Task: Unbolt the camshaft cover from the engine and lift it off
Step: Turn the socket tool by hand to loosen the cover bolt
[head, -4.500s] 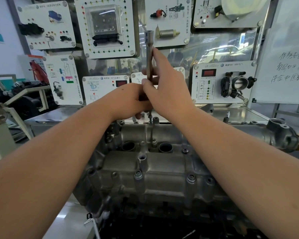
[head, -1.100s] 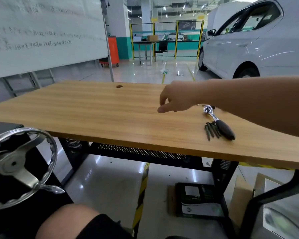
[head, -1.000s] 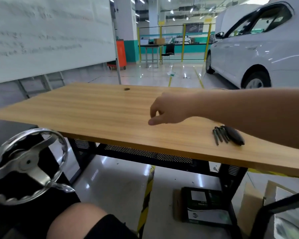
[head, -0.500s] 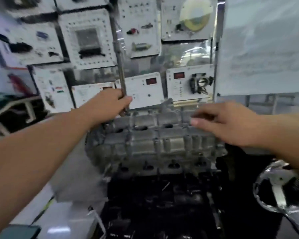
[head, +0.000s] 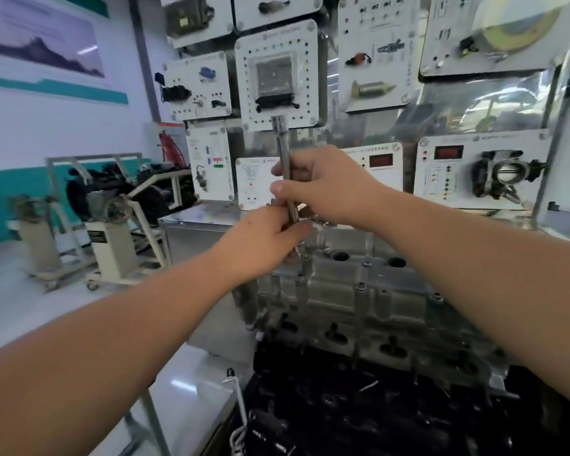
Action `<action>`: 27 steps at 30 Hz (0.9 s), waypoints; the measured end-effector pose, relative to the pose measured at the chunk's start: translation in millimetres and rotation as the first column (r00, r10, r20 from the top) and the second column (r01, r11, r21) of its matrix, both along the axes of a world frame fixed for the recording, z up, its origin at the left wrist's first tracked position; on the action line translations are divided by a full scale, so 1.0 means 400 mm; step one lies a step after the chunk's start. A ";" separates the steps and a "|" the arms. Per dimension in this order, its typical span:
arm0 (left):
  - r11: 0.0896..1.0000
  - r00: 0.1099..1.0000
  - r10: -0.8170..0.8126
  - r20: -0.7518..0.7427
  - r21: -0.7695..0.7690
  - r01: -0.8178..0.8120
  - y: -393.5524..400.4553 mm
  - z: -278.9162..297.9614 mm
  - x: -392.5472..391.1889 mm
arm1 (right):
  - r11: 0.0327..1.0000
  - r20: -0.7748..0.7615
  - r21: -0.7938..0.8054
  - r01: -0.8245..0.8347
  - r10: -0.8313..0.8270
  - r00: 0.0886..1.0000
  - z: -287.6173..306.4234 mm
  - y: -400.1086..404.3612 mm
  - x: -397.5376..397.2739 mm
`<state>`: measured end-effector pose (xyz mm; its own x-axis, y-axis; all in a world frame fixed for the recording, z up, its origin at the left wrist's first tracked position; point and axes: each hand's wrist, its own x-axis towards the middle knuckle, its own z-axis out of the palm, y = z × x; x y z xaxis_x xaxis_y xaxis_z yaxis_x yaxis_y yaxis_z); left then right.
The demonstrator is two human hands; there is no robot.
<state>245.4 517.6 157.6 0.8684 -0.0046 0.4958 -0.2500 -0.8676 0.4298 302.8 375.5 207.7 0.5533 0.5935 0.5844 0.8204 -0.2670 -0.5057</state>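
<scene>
Bright, soft-blurred — edges bowed

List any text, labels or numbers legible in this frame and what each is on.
None can be read.
Training panels: small print and red displays, too blurred.
Wall poster: blurred, no legible text.
Extension bar, held by both hands, and camshaft cover: no markings visible.

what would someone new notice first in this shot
Two bare hands meet at centre frame: the left hand and right hand both grip a long silver metal extension bar standing nearly upright. Below them sits the grey cast-metal camshaft cover, with white component display panels behind.
</scene>
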 end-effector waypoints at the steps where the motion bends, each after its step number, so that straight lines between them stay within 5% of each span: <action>1: 1.000 1.000 -0.003 -0.006 -0.028 0.003 0.007 -0.007 -0.001 | 0.999 -0.036 -0.005 -0.045 0.045 0.998 -0.002 0.009 0.011; 5: 0.985 0.997 -0.029 -0.072 -0.174 0.016 0.019 -0.048 0.004 | 0.976 -0.137 -0.056 -0.211 0.202 0.970 -0.015 0.025 0.052; 10: 0.997 0.998 0.045 0.048 -0.063 -0.042 0.034 -0.078 0.017 | 0.932 -0.299 0.060 -0.357 0.358 0.884 -0.035 0.023 0.078; 20: 0.989 0.997 -0.061 0.043 -0.129 0.066 0.040 -0.106 0.012 | 0.885 -0.339 0.115 -0.451 0.462 0.820 -0.058 0.003 0.102; 27: 0.987 0.996 -0.089 0.007 -0.133 0.089 0.050 -0.098 0.009 | 0.888 -0.235 0.102 -0.449 0.460 0.856 -0.085 0.008 0.084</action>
